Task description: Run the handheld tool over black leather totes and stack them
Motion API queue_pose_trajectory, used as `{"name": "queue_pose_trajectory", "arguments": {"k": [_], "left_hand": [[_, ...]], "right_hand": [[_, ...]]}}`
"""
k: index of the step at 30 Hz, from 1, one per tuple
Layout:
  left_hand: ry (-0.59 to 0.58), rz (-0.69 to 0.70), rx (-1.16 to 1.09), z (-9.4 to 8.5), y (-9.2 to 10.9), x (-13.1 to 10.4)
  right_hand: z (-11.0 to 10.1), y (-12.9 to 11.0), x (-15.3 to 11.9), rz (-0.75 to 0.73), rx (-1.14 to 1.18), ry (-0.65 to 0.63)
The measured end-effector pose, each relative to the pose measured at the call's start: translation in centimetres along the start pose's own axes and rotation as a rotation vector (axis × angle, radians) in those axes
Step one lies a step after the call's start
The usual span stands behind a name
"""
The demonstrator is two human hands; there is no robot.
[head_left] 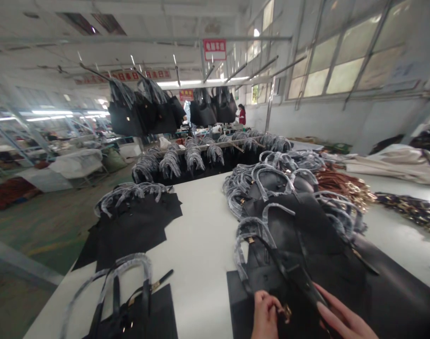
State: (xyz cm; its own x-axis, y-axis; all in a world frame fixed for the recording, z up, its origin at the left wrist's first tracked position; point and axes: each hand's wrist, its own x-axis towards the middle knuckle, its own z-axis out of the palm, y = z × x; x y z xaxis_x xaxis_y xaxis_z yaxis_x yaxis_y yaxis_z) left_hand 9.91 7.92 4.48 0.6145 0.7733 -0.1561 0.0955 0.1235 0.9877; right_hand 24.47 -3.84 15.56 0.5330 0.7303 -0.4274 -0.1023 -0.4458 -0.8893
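Observation:
At the lower right a black handbag piece (250, 301) lies on the white table, its looped handle (240, 254) wrapped in clear film. The fingers of my left hand (266, 313) are closed beside a gold-coloured clasp (287, 313) on a dark strap, seemingly pinching its end. Just right of it, my right hand (344, 315) grips a long black strap (301, 278) between thumb and fingers. Parts of both hands are cut off by the bottom edge. Another black handbag (158, 310) with film-wrapped handles lies at the lower left.
A pile of black bag pieces (317, 226) covers the table's right side. Beyond are brown straps (338, 186) and dark straps with gold hardware (412, 212). More black panels (130, 230) lie left. Finished-looking bags (126, 115) hang from a rack behind; a person in red (242, 115) stands far off.

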Motion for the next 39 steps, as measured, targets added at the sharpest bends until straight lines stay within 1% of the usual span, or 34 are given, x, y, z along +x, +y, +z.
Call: {"name": "queue_pose_trajectory", "arguments": {"k": [3, 4, 6, 8, 11, 14, 16, 20, 24, 26, 29, 31, 33, 35, 37, 38, 39], "left_hand": [[-0.132, -0.264, -0.355, 0.1, -0.1, -2.3], [-0.132, -0.304, -0.459, 0.1, 0.0, -2.9], [-0.067, -0.331, -0.581, 0.1, 0.1, -3.5], [0.004, -0.337, -0.617, 0.1, 0.0, -3.8], [0.032, -0.333, -0.567, 0.0, -0.3, -4.0], [0.047, -0.29, -0.512, 0.0, -0.6, -4.2], [0.06, -0.252, -0.523, 0.0, -0.7, -4.4], [0.022, -0.165, -0.513, -0.2, -0.8, -4.9], [-0.046, -0.161, -0.493, -0.5, -1.0, -5.1], [-0.069, -0.164, -0.504, -0.5, -1.0, -5.1], [-0.059, -0.149, -0.534, -0.5, -0.8, -5.0], [-0.052, -0.141, -0.541, -0.4, -0.6, -5.0], [-0.074, -0.141, -0.532, -0.2, -0.6, -5.1], [-0.099, -0.143, -0.516, 0.0, -0.7, -5.2], [-0.107, -0.166, -0.453, -0.1, -0.7, -5.1], [-0.095, -0.18, -0.367, -0.2, -0.7, -5.0], [-0.058, -0.182, -0.23, -0.5, -0.5, -4.9]], "right_hand": [[0.0, 0.4, -1.4, -0.01, -0.04, -0.011], [0.1, 0.7, -1.9, -0.012, -0.05, -0.027], [0.3, 1.3, -2.6, 0.027, -0.082, -0.055], [0.6, 2.0, -3.1, 0.065, -0.102, -0.093], [0.8, 2.9, -3.6, 0.085, -0.115, -0.135], [0.8, 3.5, -3.9, 0.097, -0.107, -0.16], [0.7, 3.6, -4.1, 0.113, -0.093, -0.189], [0.9, 3.3, -4.8, 0.185, -0.082, -0.25], [1.8, 3.1, -4.9, 0.247, -0.099, -0.307], [2.2, 3.0, -4.6, 0.235, -0.082, -0.282], [2.3, 2.7, -4.3, 0.19, -0.042, -0.237], [2.1, 2.5, -4.3, 0.206, -0.043, -0.274], [2.0, 2.5, -4.3, 0.248, -0.053, -0.319], [2.1, 2.6, -4.1, 0.248, -0.048, -0.3], [2.3, 2.9, -3.6, 0.198, -0.033, -0.224], [2.3, 3.0, -3.3, 0.169, -0.029, -0.185], [2.2, 3.2, -3.0, 0.145, -0.028, -0.154]]}}
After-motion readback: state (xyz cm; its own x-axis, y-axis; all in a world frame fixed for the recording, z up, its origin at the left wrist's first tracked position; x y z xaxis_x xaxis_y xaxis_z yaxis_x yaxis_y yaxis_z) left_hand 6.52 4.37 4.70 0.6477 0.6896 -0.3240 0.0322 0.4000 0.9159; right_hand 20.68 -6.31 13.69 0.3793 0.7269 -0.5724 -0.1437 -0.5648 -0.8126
